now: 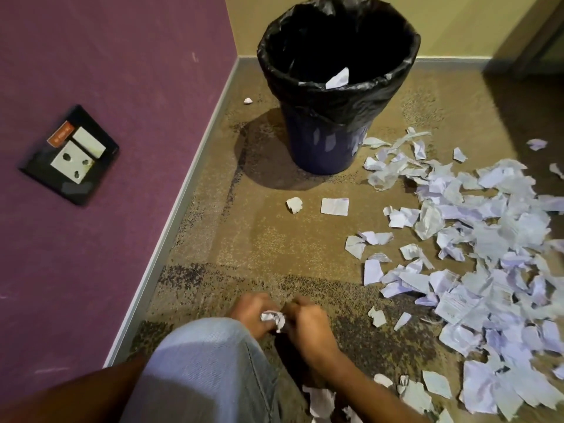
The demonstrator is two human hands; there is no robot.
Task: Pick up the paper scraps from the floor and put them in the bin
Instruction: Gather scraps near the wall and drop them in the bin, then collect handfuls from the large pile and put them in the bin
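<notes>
A dark bin (323, 154) lined with a black bag stands in the far corner, with a white scrap (338, 78) lying inside. A large heap of torn white paper scraps (488, 254) covers the carpet on the right. Low in the middle, my left hand (251, 312) and my right hand (308, 322) are pressed together, both curled round a crumpled paper wad (273, 319). Only part of the wad shows between the fingers. My left hand is partly hidden behind my knee.
My knee in pale jeans (207, 370) fills the lower middle. A purple wall with a black socket plate (68, 155) runs along the left. Loose scraps lie near the bin: a ball (294, 205), a flat piece (334, 206), a tiny bit (247, 101).
</notes>
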